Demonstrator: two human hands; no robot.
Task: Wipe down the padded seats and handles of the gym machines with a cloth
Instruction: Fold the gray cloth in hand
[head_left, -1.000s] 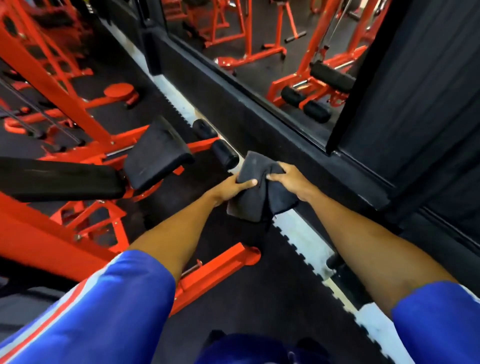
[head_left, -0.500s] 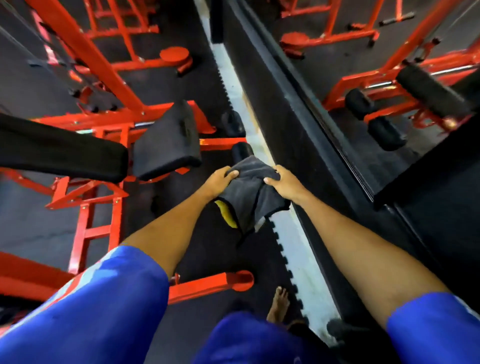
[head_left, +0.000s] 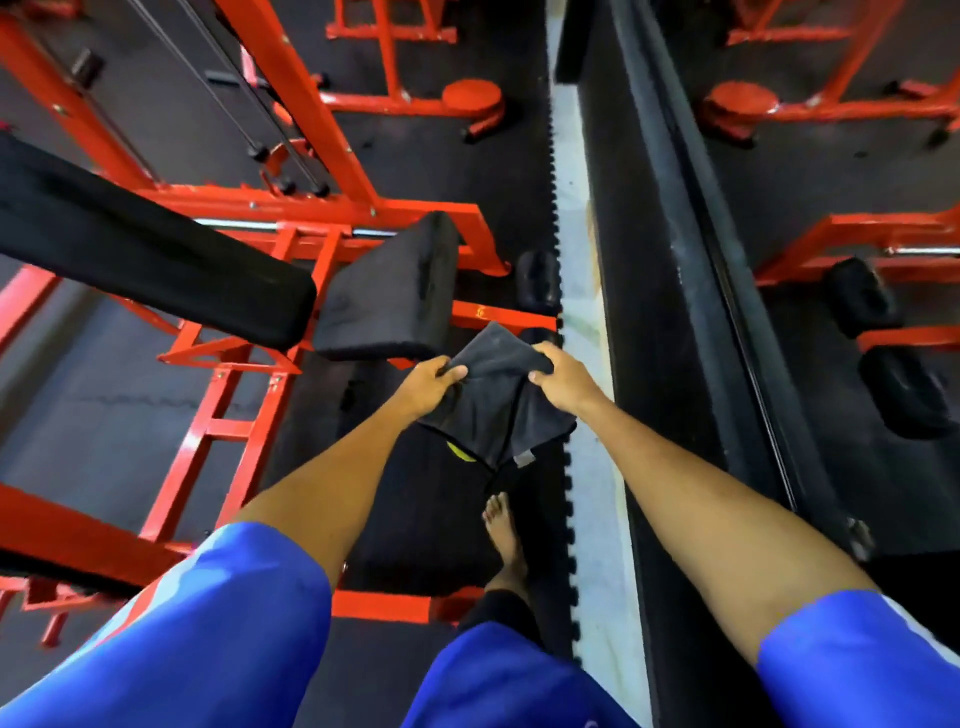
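L grip (head_left: 434, 376) & R grip (head_left: 563, 379) each pinch the cloth (head_left: 488, 415) at its top edge. Soft, light, floppy, I'd say; prob. best bunched in one palm.

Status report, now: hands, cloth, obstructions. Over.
Both grip: left hand, right hand on the dark cloth. It hangs clear of the seat pad. No obstruction seen.

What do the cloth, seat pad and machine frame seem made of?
The cloth: soft dark grey fabric, maybe microfibre; it drapes and creases. The seat pad: matte black upholstery, likely vinyl, with rounded cushioned edges. The machine frame: red-painted metal tubing, glossy highlights.
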